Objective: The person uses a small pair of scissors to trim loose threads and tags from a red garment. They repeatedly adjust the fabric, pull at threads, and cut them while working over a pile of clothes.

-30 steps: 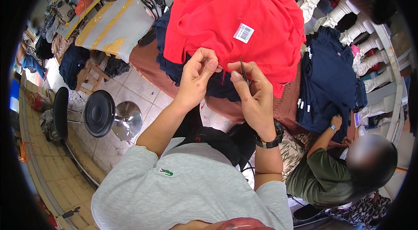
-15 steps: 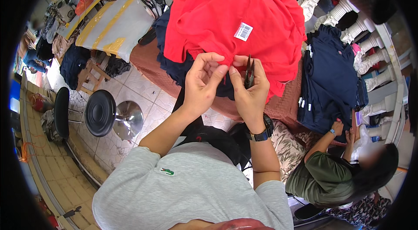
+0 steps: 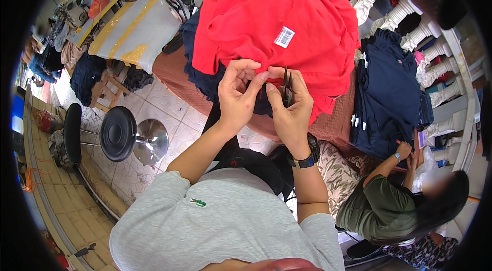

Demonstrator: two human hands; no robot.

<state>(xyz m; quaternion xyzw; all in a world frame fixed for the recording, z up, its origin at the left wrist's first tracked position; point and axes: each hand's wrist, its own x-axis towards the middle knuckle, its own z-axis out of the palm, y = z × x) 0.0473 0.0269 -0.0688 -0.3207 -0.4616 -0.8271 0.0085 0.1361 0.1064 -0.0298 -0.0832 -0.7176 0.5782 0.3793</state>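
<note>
A red garment (image 3: 307,19) lies heaped in front of me, with a white barcode label (image 3: 284,37) on its upper face. At its near edge my left hand (image 3: 237,99) pinches a bit of the red cloth between thumb and fingertips. Beside it, my right hand (image 3: 293,114) is closed around small dark thread snips (image 3: 288,88), blades pointing away from me. Its thumb and forefinger also meet the cloth edge, close to the left fingertips. Exactly what lies between the fingertips is too small to make out. Navy cloth (image 3: 202,78) shows beneath the red garment.
A brown-covered table (image 3: 177,78) bears the garments. To the right is a stack of navy garments (image 3: 392,96), where a co-worker in a green shirt (image 3: 382,207) has their hands. A black round stool (image 3: 118,132) stands at left. White balusters (image 3: 366,7) line the far right.
My hands have shifted slightly, the right one a little left and up, still at the cloth edge. The co-worker's hands have moved slightly on the right.
</note>
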